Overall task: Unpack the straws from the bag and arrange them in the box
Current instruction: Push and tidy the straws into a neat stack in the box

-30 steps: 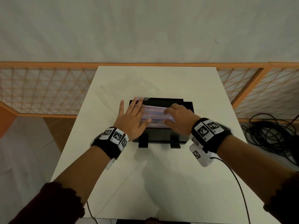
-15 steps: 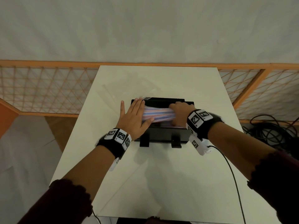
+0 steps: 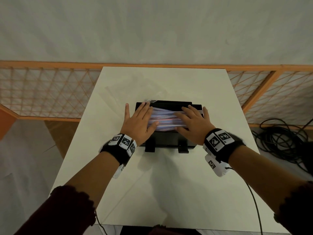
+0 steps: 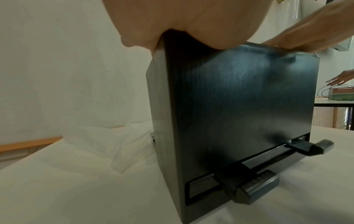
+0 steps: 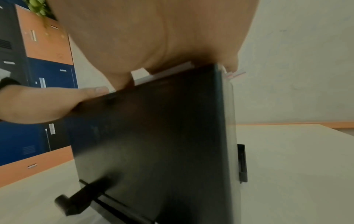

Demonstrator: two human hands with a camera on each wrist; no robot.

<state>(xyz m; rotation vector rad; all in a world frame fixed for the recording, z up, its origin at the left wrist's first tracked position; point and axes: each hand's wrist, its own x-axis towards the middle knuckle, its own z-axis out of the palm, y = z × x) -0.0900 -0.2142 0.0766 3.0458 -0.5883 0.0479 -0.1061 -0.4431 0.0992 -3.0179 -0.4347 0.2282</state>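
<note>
White tabletop (image 3: pixel 169 184) fills the middle of the head view, with an orange lattice rail (image 3: pixel 50 92) along its far edge and down both sides beyond. Near the centre stands the black box (image 3: pixel 166 139), its open top upward and two black feet jutting from its near face toward the person. Bare tabletop lies on every side of the box, widest on the near side; the far side holds a clear, crumpled bag (image 3: pixel 128 89), lying just behind the box's left corner and hard to make out against the white.

Straws (image 3: pixel 165 118) lie in a loose, striped heap across the top of the box, running left to right, a few ends poking past the right rim.

Left hand (image 3: pixel 138 122) lies flat over the left end of the heap, fingers straight and spread, the little finger out past the box's left wall. Right hand (image 3: pixel 193 121) lies flat on the right end, fingers likewise straight and spread, thumb toward the box's near rim. Neither hand curls round anything.

Black cables (image 3: pixel 279 141) lie coiled on the floor to the right of the box, off the tabletop.
</note>
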